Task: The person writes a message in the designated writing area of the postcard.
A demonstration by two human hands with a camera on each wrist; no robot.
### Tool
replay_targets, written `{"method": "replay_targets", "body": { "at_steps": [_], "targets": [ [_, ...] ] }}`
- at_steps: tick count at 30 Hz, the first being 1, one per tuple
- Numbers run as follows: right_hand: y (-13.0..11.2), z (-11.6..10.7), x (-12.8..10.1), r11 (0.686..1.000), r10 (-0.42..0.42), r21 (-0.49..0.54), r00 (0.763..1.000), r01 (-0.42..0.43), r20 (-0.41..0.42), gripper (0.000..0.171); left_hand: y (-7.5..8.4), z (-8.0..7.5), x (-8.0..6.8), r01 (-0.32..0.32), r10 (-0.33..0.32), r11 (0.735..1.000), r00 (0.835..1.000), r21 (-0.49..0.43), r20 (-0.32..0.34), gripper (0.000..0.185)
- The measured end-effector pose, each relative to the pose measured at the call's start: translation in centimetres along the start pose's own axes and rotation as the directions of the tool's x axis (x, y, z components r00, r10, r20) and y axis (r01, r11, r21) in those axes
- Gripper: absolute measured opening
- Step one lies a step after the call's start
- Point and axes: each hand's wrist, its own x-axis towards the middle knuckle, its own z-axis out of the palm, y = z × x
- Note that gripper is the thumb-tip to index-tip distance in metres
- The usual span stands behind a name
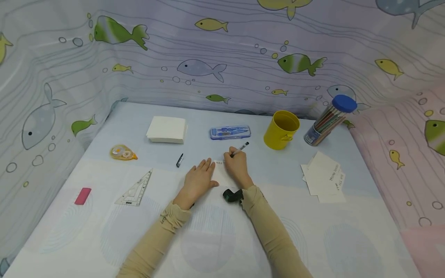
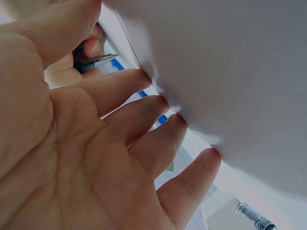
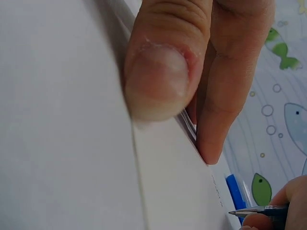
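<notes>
A small white card (image 1: pixel 224 178) lies on the table in front of me, with a short line of dark handwriting near its top. My left hand (image 1: pixel 198 181) rests on the card's left side, fingers spread and nearly straight. In the left wrist view its fingertips (image 2: pixel 204 160) press on the white surface. My right hand (image 1: pixel 238 165) grips a pen (image 1: pixel 245 146) over the card's upper right. The right wrist view shows the pen's tip (image 3: pixel 235 212) close to the written line, with the left thumb (image 3: pixel 160 81) large in front. A black pen cap (image 1: pixel 179 160) lies left of the card.
Behind are a white card stack (image 1: pixel 166 129), a blue geometry case (image 1: pixel 230 132), a yellow cup (image 1: pixel 278 133) and a blue-lidded pencil tube (image 1: pixel 328 120). Written cards (image 1: pixel 321 173) lie right. Correction tape (image 1: pixel 123 152), a set square (image 1: pixel 137 191) and a pink eraser (image 1: pixel 82 196) lie left.
</notes>
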Motion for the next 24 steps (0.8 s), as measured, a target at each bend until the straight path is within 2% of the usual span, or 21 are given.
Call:
{"method": "replay_targets", "body": {
  "at_steps": [9, 24],
  "targets": [
    [0.21, -0.09, 0.28, 1.0, 0.012, 0.011, 1.0, -0.012, 0.027, 0.033, -0.01, -0.25, 0.07, -0.004, 0.004, 1.0, 1.0, 0.02, 0.0, 0.076],
    [0.22, -0.57, 0.31, 0.992, 0.058, 0.103, 0.993, -0.068, 0.101, 0.033, 0.18, -0.35, 0.07, 0.003, -0.003, 1.0, 1.0, -0.001, 0.012, 0.076]
  ]
}}
